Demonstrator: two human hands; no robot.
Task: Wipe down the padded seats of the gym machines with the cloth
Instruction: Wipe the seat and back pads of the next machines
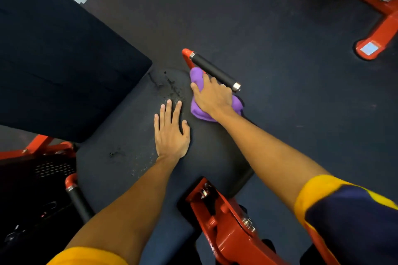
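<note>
A dark padded seat [129,135] of a red-framed gym machine lies below me, its surface worn and cracked near the top. My left hand [171,130] lies flat on the seat with straight fingers. A purple cloth [197,79] sits bunched at the seat's right edge. My right hand [212,97] presses down on it with fingers spread over the cloth, just beside a black-gripped handle [213,71]. The dark padded backrest [60,64] rises at the left.
A red frame bracket [224,217] with bolts juts out at the seat's front. A second black handle [78,199] sits at the lower left. Another red machine base [374,6] stands at the upper right on the dark rubber floor [280,38].
</note>
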